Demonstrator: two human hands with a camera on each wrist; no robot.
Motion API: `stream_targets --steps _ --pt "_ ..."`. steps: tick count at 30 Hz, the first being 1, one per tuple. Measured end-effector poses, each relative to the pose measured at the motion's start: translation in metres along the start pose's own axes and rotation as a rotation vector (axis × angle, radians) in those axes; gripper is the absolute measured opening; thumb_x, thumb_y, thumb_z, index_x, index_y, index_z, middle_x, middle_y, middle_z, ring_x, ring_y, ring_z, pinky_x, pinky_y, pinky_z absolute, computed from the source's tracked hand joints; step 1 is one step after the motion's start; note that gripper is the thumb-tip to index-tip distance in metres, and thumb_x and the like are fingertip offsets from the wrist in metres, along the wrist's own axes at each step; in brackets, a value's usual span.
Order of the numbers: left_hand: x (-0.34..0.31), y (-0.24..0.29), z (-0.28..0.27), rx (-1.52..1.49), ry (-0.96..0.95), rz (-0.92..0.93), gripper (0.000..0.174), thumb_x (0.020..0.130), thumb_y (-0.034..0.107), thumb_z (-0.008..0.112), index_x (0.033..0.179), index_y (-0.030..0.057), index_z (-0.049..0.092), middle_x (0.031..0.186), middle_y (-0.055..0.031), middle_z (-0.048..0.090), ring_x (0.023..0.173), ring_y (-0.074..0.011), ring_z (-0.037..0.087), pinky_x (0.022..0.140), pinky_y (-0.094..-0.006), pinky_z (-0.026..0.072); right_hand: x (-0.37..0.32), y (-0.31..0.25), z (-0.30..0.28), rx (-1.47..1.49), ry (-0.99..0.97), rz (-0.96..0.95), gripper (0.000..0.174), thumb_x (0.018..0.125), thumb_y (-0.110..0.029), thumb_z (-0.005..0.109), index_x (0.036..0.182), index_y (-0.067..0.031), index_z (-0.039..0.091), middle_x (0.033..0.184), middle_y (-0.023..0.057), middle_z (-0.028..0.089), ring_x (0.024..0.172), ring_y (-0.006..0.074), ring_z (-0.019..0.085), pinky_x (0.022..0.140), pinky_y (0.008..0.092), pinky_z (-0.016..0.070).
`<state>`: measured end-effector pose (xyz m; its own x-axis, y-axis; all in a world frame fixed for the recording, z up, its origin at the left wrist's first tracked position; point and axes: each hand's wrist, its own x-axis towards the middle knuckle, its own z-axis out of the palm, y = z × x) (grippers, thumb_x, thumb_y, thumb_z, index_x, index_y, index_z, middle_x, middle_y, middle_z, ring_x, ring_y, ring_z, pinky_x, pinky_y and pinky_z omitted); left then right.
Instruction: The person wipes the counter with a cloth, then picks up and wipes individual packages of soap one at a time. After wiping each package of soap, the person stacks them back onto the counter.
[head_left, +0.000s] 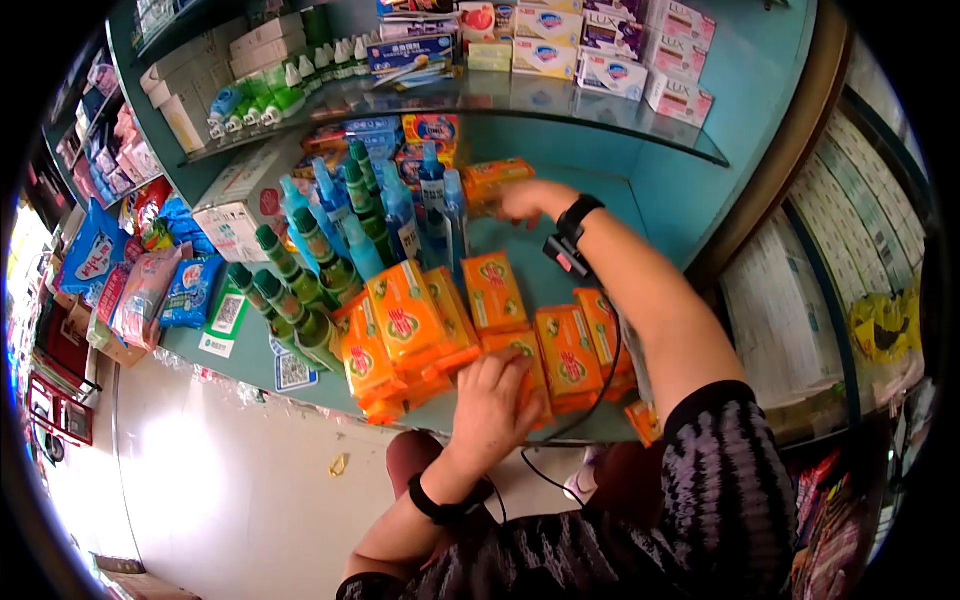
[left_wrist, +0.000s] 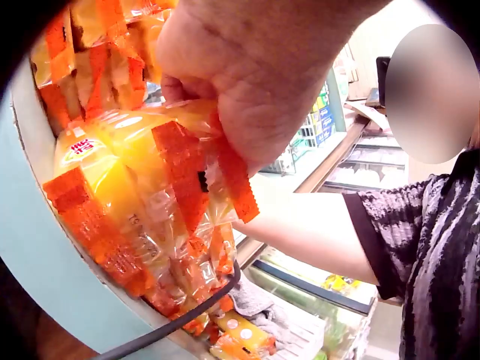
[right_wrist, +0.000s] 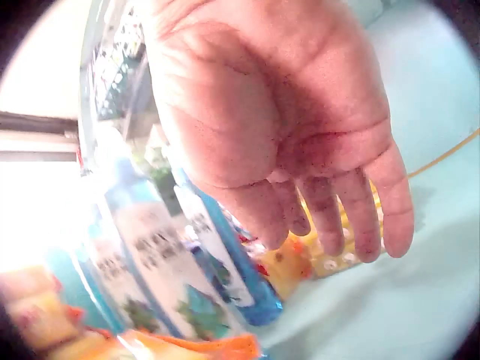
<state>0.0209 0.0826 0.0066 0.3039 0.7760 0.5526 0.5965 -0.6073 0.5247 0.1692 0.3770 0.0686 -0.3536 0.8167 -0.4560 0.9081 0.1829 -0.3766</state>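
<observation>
Orange-and-yellow plastic-wrapped soap packets lie in stacks along the front of the counter. My left hand is at the front of these stacks, its fingers curled over a soap packet in the middle; in the left wrist view its fingertips are partly hidden behind the wrapper. Farther back, my right hand reaches in beside another orange packet lying on the shelf. The right wrist view shows that palm with the fingers loosely extended and holding nothing, the yellow packet behind them.
Blue spray bottles and green bottles stand left of the soap stacks. A glass shelf with boxed soaps crosses above. A black cable runs over the packets at right. A white carton stands back left.
</observation>
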Motion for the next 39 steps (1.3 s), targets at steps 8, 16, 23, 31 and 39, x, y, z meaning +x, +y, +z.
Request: stream_targets --steps 8,16,23,31,39 --pt "-0.007 0.007 0.004 0.054 0.088 0.032 0.030 0.078 0.012 0.067 0.105 0.0031 0.060 0.114 -0.0114 0.060 0.103 -0.0296 0.056 0.089 -0.0400 0.0408 -0.203 -0.009 -0.025 0.240 0.195 -0.305 0.054 0.094 -0.029 0.054 0.140 -0.0052 0.040 0.128 0.0114 0.056 0.102 0.0188 0.059 0.081 0.0322 0.0528" --pt "-0.012 0.011 0.011 0.108 0.124 0.041 0.024 0.080 0.013 0.066 0.101 0.0042 0.059 0.111 -0.0103 0.061 0.103 -0.0286 0.057 0.090 -0.0403 0.0406 -0.290 0.063 0.086 -0.091 0.409 0.077 0.079 0.085 -0.038 0.065 0.146 -0.0040 0.027 0.136 0.0276 0.045 0.123 0.0380 0.049 0.103 0.0379 0.0394" --pt "-0.013 0.010 0.013 0.148 0.092 0.056 0.024 0.081 0.013 0.065 0.102 0.0040 0.060 0.107 -0.0104 0.061 0.102 -0.0297 0.056 0.089 -0.0406 0.0406 -0.274 0.124 0.104 0.300 0.767 -0.066 0.039 0.087 -0.031 0.065 0.100 0.0053 0.058 0.088 0.0163 0.065 0.081 0.0254 0.062 0.072 0.0353 0.0481" --pt "-0.005 0.064 0.013 -0.029 0.129 0.181 0.029 0.080 0.007 0.064 0.109 0.0028 0.059 0.113 -0.0166 0.058 0.102 -0.0355 0.057 0.085 -0.0414 0.0467 -0.386 0.125 0.107 1.290 1.207 -0.628 0.032 0.096 -0.016 0.054 0.123 -0.0001 0.053 0.117 0.0070 0.059 0.108 0.0147 0.055 0.092 0.0290 0.0448" --pt "0.000 0.141 0.099 0.082 -0.348 0.105 0.075 0.080 0.045 0.067 0.137 0.0055 0.039 0.121 -0.0248 0.048 0.102 -0.0402 0.056 0.086 -0.0420 0.0490 -0.466 0.149 0.178 1.354 1.321 -0.758 0.045 0.099 -0.023 0.045 0.139 -0.0013 0.038 0.132 0.0137 0.050 0.120 0.0230 0.052 0.099 0.0355 0.0429"
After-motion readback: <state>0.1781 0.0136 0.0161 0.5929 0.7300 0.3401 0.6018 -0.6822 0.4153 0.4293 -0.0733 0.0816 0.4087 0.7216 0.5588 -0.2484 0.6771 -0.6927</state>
